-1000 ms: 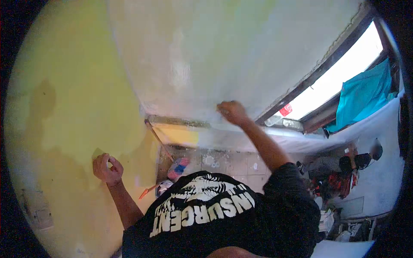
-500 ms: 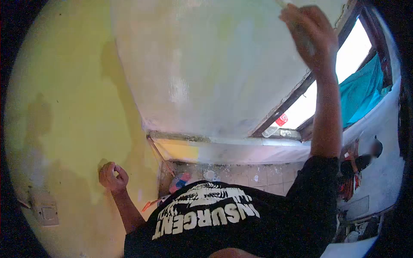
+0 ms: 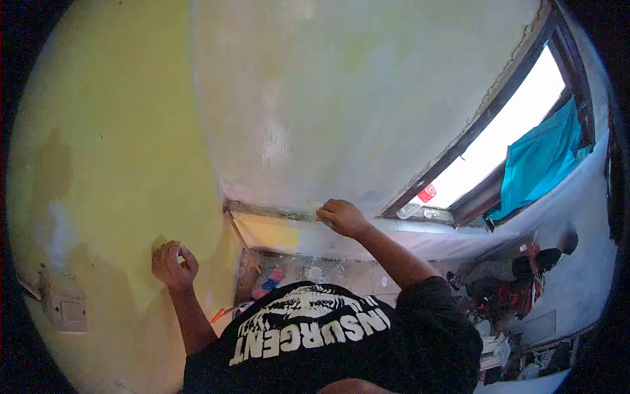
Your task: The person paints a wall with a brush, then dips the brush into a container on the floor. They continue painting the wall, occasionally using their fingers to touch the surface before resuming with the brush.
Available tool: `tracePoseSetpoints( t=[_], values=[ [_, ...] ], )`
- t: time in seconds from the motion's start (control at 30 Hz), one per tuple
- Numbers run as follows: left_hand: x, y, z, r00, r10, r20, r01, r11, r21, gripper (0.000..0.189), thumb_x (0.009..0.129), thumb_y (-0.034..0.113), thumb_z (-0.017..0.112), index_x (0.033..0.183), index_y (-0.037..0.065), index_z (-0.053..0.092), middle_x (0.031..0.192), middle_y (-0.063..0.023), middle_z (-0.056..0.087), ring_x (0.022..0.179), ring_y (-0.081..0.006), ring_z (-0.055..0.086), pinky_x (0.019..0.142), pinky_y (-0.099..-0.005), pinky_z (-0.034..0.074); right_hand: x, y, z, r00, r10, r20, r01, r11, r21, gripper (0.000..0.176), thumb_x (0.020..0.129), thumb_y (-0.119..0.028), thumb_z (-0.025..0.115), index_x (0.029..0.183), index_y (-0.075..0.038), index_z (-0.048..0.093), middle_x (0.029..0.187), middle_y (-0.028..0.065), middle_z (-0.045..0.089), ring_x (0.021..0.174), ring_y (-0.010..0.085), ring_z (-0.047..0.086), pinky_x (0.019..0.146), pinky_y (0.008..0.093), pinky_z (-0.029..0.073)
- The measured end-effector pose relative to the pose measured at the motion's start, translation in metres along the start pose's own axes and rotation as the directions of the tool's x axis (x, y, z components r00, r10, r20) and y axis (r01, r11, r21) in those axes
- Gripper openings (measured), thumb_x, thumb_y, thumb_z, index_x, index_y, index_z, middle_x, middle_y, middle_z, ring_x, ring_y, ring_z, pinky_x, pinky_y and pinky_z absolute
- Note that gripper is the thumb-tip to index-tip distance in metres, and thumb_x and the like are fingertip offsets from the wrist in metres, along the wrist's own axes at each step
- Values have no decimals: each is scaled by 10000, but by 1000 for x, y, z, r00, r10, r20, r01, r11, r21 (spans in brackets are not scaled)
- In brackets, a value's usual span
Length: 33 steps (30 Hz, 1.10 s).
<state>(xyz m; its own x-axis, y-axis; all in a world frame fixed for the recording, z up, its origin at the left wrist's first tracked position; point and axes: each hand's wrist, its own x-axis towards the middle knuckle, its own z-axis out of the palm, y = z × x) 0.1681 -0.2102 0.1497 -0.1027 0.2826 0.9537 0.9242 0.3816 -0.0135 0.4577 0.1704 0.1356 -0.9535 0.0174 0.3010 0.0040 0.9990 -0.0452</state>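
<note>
My right hand (image 3: 342,218) is closed, fingers curled together, in front of the low ledge at the foot of the pale wall (image 3: 315,118). A small, thin, pale edge shows at its fingertips; I cannot tell its kind. On the other side, my left hand (image 3: 175,266) is raised close to the yellow wall (image 3: 138,151), its fingers curled toward the thumb. A small whitish patch shows between thumb and fingers. The pale wall has uneven, streaky patches and a glossy spot near its middle.
A window opening (image 3: 499,125) with a teal cloth (image 3: 543,161) is at the right. On its sill lies a clear bottle with a red label (image 3: 426,192). A wall switch (image 3: 70,316) is at lower left. A thin stick (image 3: 243,240) leans in the corner. Another person (image 3: 545,256) is at far right.
My right hand has come down and left, from high beside the window to the ledge at the wall's foot. My left hand has stayed nearly in place.
</note>
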Motion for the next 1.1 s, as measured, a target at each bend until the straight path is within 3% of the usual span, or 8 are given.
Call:
tracePoseSetpoints(
  t=[0.23, 0.4, 0.67, 0.83, 0.9, 0.97, 1.07, 1.1],
  values=[
    [15, 4, -4, 998, 51, -21, -51, 999, 12, 193, 832, 32, 584, 1018, 63, 541, 716, -72, 576, 549, -237, 542, 659, -434, 514, 37, 54, -23, 973, 223, -58, -218, 973, 79, 196, 891, -199, 654, 1039, -71, 671, 979, 122, 661, 947, 319, 626, 810, 417, 520],
    [8, 1, -6, 998, 35, 52, -35, 999, -15, 227, 880, 55, 570, 1086, 65, 476, 801, -94, 621, 603, -252, 594, 542, -406, 463, 91, 49, -213, 926, 264, -270, -271, 962, 11, 203, 840, -121, 728, 1037, -84, 696, 1033, 114, 692, 951, 271, 669, 860, 369, 529],
    [11, 2, -4, 997, 76, -20, -75, 997, 31, 188, 874, 51, 571, 1044, 60, 493, 812, -98, 625, 641, -273, 617, 576, -411, 490, 130, -12, -425, 741, -148, -655, -66, 955, -290, 175, 868, -148, 721, 1029, -79, 710, 972, 83, 728, 875, 213, 707, 829, 342, 554],
    [-7, -4, -4, 989, -8, 147, 4, 1000, 25, 190, 874, 52, 576, 1048, 60, 499, 827, -97, 630, 685, -284, 637, 616, -415, 511, 120, 11, -365, 649, -509, -565, -43, 717, -696, 219, 836, -131, 742, 1049, -162, 698, 1025, 84, 654, 928, 261, 627, 806, 372, 525],
    [2, -1, 0, 998, 62, -30, -61, 998, 20, 190, 867, 48, 581, 1039, 69, 505, 811, -89, 620, 672, -283, 627, 614, -419, 505, 105, 26, -282, 715, -4, -699, -265, 924, -276, 383, 814, -341, 788, 1065, -74, 675, 1040, 126, 640, 918, 282, 618, 813, 381, 520],
    [6, 1, -4, 998, 60, -18, -60, 998, 31, 190, 866, 46, 581, 1038, 72, 504, 803, -85, 613, 656, -278, 617, 610, -416, 503, 80, 16, -205, 800, 339, -495, -414, 909, -47, 480, 830, -440, 743, 1051, -20, 668, 1002, 182, 654, 951, 315, 630, 844, 409, 513],
    [6, 0, -5, 999, 36, 19, -37, 999, 20, 196, 867, 42, 579, 1044, 72, 501, 794, -81, 604, 629, -268, 600, 591, -408, 492, 32, -7, -93, 937, 315, -151, -286, 940, 188, 316, 891, -334, 676, 1018, -46, 640, 1023, 142, 644, 953, 318, 629, 830, 416, 524],
    [4, 0, -5, 998, 23, 54, -23, 1000, -1, 200, 868, 41, 577, 1050, 70, 500, 793, -80, 601, 618, -263, 592, 575, -403, 485, 16, -5, -61, 969, -140, -202, 119, 987, -112, 188, 869, -209, 665, 1009, -88, 631, 1011, 112, 645, 963, 288, 636, 789, 399, 545]
  ],
)
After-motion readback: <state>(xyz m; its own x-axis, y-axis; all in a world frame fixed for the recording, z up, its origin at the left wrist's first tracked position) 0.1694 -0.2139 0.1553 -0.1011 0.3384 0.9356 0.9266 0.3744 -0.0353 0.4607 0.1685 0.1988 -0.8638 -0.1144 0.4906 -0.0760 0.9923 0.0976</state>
